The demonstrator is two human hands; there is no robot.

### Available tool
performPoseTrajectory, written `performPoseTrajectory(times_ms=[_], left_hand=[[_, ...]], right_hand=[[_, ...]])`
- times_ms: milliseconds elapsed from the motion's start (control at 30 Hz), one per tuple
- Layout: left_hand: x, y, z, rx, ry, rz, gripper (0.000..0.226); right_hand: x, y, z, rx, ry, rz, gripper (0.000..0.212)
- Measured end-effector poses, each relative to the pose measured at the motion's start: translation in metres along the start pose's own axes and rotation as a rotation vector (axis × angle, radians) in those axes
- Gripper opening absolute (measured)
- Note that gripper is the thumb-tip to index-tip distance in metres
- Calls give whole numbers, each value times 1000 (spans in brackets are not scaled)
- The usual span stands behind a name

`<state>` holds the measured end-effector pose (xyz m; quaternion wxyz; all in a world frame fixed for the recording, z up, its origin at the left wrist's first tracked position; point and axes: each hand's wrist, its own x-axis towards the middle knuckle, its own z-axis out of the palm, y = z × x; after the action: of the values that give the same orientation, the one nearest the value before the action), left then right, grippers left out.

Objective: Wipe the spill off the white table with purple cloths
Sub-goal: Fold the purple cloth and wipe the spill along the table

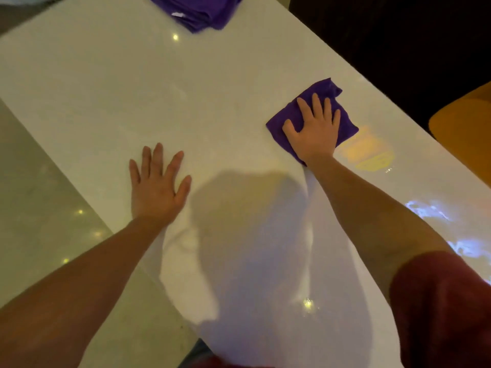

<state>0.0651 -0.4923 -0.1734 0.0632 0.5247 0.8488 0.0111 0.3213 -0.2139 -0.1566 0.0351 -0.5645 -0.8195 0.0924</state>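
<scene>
The white table (111, 83) runs diagonally across the view. My right hand (314, 128) lies flat, fingers spread, pressing on a purple cloth (345, 123) near the table's right edge. My left hand (156, 184) rests flat on the bare tabletop near the left edge, fingers apart, holding nothing. A folded stack of purple cloths (199, 10) sits at the far end of the table. I cannot make out a clear spill; the glossy surface shows reflections and my shadow.
An orange seat (465, 134) stands beyond the table's right edge, against a dark background. Pale glossy floor (39, 195) lies to the left of the table. An orange reflection (369, 155) shows on the tabletop beside the cloth.
</scene>
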Motion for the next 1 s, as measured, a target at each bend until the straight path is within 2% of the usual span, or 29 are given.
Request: performPoseTrajectory(times_ms=[200, 400, 500, 567, 700, 867, 1000], left_hand=[[1, -2, -4, -30, -15, -25, 78], [-1, -3, -9, -156, 29, -48, 88], [-1, -2, -6, -146, 39, -42, 82], [-3, 0, -5, -110, 65, -30, 75], [-26, 16, -6, -79, 142, 122, 60], [-84, 71, -3, -158, 101, 241, 65], [-133, 120, 0, -167, 91, 311, 59]], right_hand=[[13, -99, 20, 23, -34, -158, 74], [-80, -121, 30, 68, -77, -258, 72], [-146, -96, 30, 91, -12, -267, 68], [-190, -70, 25, 67, -32, -210, 69], [-265, -7, 12, 44, -17, -12, 69], [-339, 82, -6, 7, -57, 202, 70], [-395, 149, -18, 25, -48, 367, 72]])
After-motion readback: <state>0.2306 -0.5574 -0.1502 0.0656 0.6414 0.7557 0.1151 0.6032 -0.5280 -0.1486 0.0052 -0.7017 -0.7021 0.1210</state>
